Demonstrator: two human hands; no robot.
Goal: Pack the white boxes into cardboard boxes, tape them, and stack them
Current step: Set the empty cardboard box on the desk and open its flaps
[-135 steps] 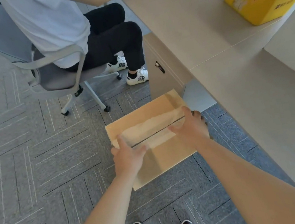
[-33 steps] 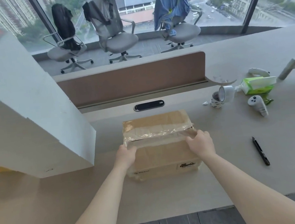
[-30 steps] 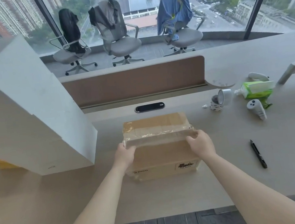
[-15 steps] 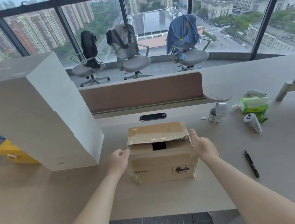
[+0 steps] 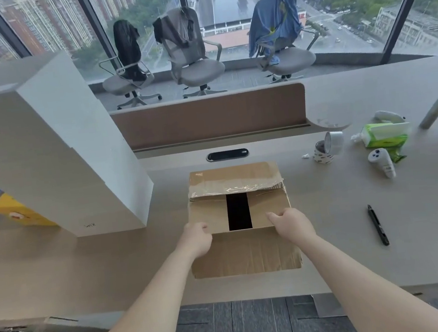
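**Creased Carton, Half Open**

Grips cardboard box (image 5: 268, 204) by its folded-out near flap — left hand (image 5: 196, 239), right hand (image 5: 291, 225) at either corner, fingers curled. Stands on smooth desk (image 5: 337, 256), just right of tall matte white box (image 5: 46, 147).

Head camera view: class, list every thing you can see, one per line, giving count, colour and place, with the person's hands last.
cardboard box: 1, brown, desk centre, near flap folded out
white box stack: 1, white, desk left
yellow box: 1, yellow, behind the stack
tape rolls: 2, clear and patterned, right of the cardboard box
tissue pack: 1, green, desk right
controllers: 2, white, beside and behind the tissue pack
marker pen: 1, black, desk right
cable port: 1, black, behind the cardboard box
divider: 1, brown, desk back
office chairs: 3, grey, by window, clothes draped
desk: 1, beige
left hand: grips box's near-left edge
right hand: grips box's near-right edge
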